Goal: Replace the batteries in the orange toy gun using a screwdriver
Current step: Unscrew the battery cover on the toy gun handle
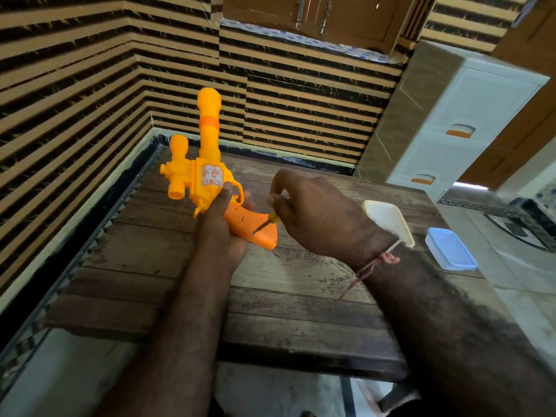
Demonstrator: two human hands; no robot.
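Note:
The orange toy gun [207, 164] is held above the wooden table [270, 296], barrel pointing up and away. My left hand [221, 224] grips it around the trigger area and the top of the handle. The darker orange handle [255, 228] points toward me and to the right. My right hand [313, 215] pinches a small yellow-handled screwdriver [266, 222]. Its metal tip sits on a screw near the butt of the handle. Most of the screwdriver's handle is hidden by my fingers.
A cream plastic lid [388, 218] lies on the table behind my right wrist. A clear box with a blue lid [451, 251] stands at the table's right edge. A white drawer unit [460, 124] is at the back right. Striped walls close the left and far sides.

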